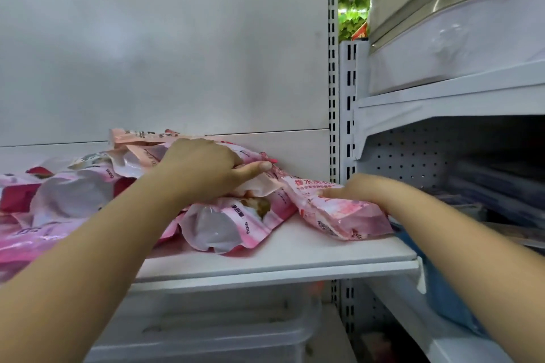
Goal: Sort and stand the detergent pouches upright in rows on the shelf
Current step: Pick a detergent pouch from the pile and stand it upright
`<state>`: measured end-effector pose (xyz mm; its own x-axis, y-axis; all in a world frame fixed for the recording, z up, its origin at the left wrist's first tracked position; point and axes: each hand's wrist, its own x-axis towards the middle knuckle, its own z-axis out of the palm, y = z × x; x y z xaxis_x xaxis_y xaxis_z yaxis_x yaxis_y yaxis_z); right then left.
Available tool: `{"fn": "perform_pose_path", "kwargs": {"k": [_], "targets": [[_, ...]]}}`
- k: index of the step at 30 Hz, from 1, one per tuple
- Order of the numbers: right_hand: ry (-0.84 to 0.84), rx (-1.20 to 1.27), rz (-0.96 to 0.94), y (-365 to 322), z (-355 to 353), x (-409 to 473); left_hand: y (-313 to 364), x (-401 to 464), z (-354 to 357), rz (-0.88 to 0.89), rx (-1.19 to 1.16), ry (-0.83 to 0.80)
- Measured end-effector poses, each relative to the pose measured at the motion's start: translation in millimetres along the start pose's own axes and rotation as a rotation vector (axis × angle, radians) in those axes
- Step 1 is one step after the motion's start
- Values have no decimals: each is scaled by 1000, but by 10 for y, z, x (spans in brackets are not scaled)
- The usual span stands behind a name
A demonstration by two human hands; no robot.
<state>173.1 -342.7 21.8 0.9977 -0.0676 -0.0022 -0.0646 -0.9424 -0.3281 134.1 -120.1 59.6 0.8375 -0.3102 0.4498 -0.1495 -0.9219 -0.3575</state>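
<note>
- Pink glossy plastic detergent pouches lie heaped flat on the white metal shelf, none upright yet.
- My left hand curls onto the heap's top pouch, thumb straight.
- My right hand grips one tilted pouch; its fingers are hidden.
- I reckon slick film (soft-filled too) could slump or slide off the shelf lip just below that grip.
- Bare shelf shows only between my two grips; the white back panel stands behind.

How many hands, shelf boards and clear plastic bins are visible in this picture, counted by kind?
Hands: 2, the left hand and the right hand, both on pink pouches
White shelf boards: 2
Clear plastic bins: 1
Total: 5
</note>
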Motion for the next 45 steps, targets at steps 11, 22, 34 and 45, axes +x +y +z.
{"fn": "perform_pose_path", "kwargs": {"k": [11, 22, 34, 45], "targets": [[766, 614, -439, 5, 18, -334, 236, 26, -294, -212, -345, -303], [100, 1477, -564, 12, -30, -520, 714, 218, -255, -134, -1627, 237], [444, 1717, -457, -85, -413, -485, 842, 213, -253, -191, -2032, 80], [243, 1360, -392, 262, -51, -518, 645, 55, -279, 27, -1222, 355]]}}
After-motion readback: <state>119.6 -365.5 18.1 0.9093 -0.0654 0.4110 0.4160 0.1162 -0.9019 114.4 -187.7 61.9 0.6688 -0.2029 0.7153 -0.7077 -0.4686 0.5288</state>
